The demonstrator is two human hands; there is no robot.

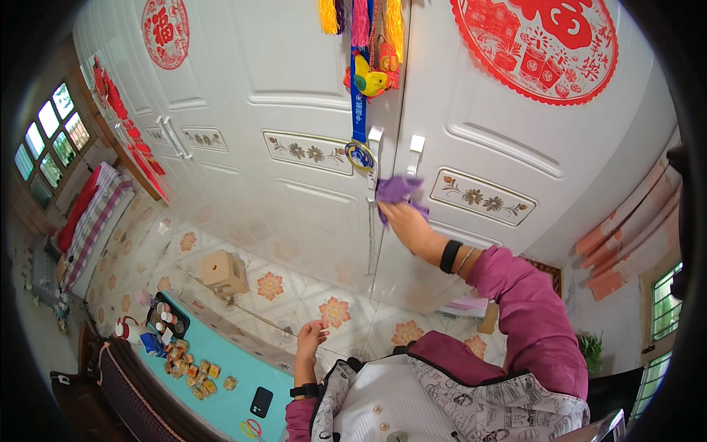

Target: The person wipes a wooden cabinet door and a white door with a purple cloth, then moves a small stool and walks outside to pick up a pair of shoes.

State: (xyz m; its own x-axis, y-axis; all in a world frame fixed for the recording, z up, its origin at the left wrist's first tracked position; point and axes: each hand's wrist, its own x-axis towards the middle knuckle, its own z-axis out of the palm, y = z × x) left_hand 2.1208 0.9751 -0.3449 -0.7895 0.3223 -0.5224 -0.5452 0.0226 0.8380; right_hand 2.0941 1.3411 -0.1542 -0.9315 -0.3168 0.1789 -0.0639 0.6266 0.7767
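Observation:
My right hand (407, 222) holds a purple cloth (399, 190) against the white cabinet doors (315, 221), just below the two door handles; the cloth is slightly blurred. The silver-white right handle (415, 156) stands above the cloth, and the left handle (374, 146) is partly behind a medal (359, 155) on a blue ribbon. A yellow stuffed bird ornament (369, 77) and tassels hang higher up. Below the cloth, a thin chain (370, 237) hangs along the left door. My left hand (313, 338) is empty, fingers loosely apart, over the tiled floor.
A turquoise-topped table (221, 406) at the lower left bears wrapped snacks (193, 371), a black phone (262, 401), scissors (252, 428) and a black tray (178, 320) with bottles. Near the cabinet stands a beige stool (223, 273). Papers (467, 307) lie low at the right.

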